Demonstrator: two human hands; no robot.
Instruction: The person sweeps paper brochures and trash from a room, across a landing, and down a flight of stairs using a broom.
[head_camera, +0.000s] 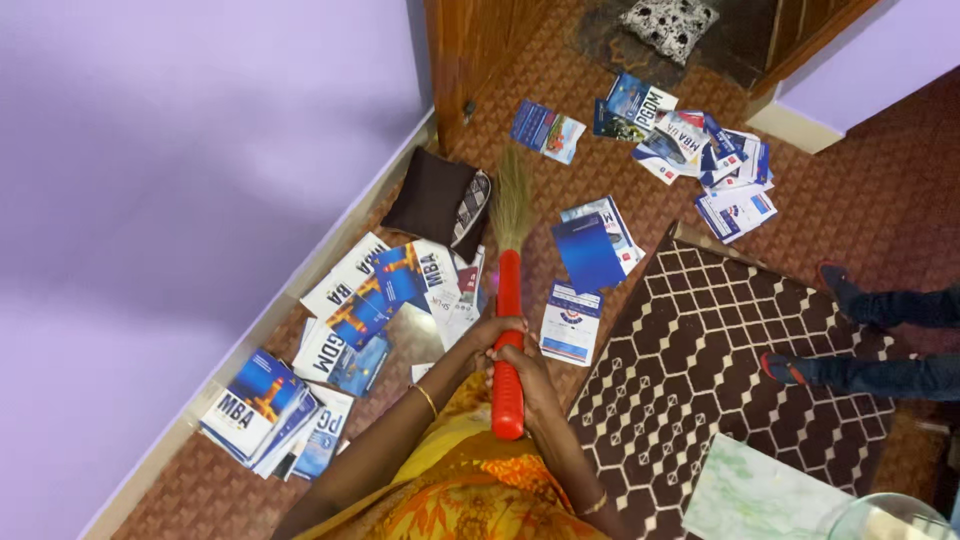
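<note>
Red-handled broom (508, 330): your left hand (494, 333) and right hand (527, 385) both had fingers clamped round its handle, bristles pointing away over the carpeted floor (880, 200), seemingly touching it, among scattered blue brochures (590, 250) beside a patterned rug (700, 350).

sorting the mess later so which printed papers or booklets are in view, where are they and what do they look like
Booklet stack: by the purple wall, lower left; blue and white.
Brochure spread: left of the red-handled broom; blue, orange, white.
Leaflets: right of the broom; blue, white, rectangular.
Pile: top, near the doorway; blue, white, red.
</note>
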